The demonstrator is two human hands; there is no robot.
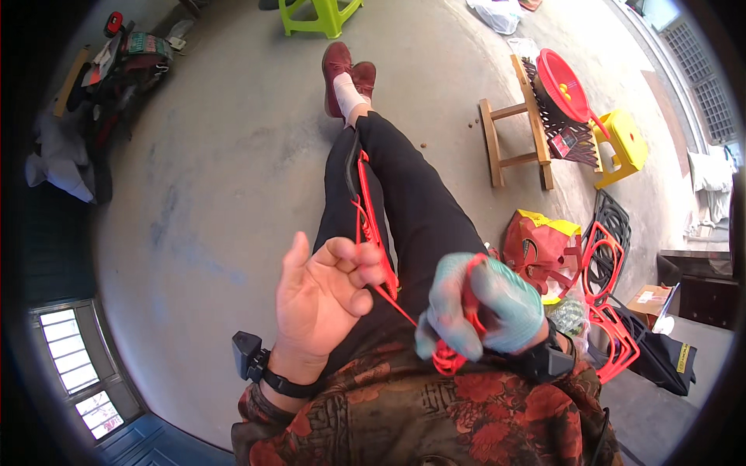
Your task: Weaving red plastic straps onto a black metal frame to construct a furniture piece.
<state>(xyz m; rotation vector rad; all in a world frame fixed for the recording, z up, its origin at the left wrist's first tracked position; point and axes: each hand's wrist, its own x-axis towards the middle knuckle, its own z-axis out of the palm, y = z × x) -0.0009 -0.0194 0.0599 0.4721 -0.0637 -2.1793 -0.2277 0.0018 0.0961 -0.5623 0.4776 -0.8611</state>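
Note:
My left hand [330,287] is bare, palm up, thumb apart and fingers curled in a hook where a thin red cord [398,305] passes them. From there the cord runs to my right hand [486,303], which wears a pale green glove and is closed around a looped bundle of the same red cord [448,359]. A narrow red frame [376,221] with a black strip along its upper part lies between my black-trousered legs. The cord's other end meets this frame near its middle. My left fingers partly hide the cord.
To my right are a red bag [540,252], red frames [614,342], coiled black cord [610,237] and a cardboard box [651,301]. Farther off are a wooden stand [536,116], a red basin [548,70], a yellow stool [625,144] and a green stool [318,23].

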